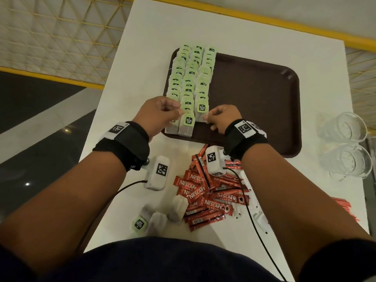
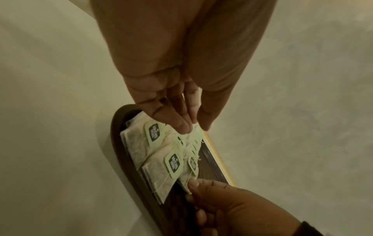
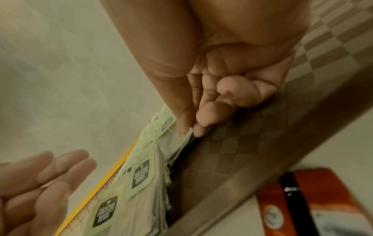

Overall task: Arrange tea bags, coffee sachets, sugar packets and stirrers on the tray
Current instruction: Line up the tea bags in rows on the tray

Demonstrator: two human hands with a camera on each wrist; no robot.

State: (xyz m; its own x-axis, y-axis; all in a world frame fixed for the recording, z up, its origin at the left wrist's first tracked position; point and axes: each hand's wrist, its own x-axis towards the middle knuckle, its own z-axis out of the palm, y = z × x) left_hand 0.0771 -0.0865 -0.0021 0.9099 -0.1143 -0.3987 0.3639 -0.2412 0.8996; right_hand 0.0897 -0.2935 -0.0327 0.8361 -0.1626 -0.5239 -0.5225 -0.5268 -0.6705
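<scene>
Currently, right hand [image 1: 220,118] pinches, thumb vs. forefinger, the corner of a porous white paper tea bag w/ green tag [image 1: 201,109] in the near row on the brown rectangular plastic tray [image 1: 264,94], while left hand [image 1: 157,117], fingers relaxed and nearly straight, touches adjacent overlapped bags; glossy red coffee sachets [image 1: 205,198] lie on white tabletop [image 1: 234,35].

Left hand [image 3: 38,190]: blurred at lower left of the right wrist view, cut by the frame edge.
Red stirrers [image 1: 343,208]: mostly hidden behind the right forearm at the head view's right side.
Sugar packets [image 1: 260,217]: white, largely covered (print unreadable).
Nescafé coffee sachets [image 1: 205,197]: pile partly under the wrist camera.
Coffee sachet [image 3: 315,202]: cropped at the lower right corner.
Brown tray [image 2: 119,143]: near rim only.
</scene>
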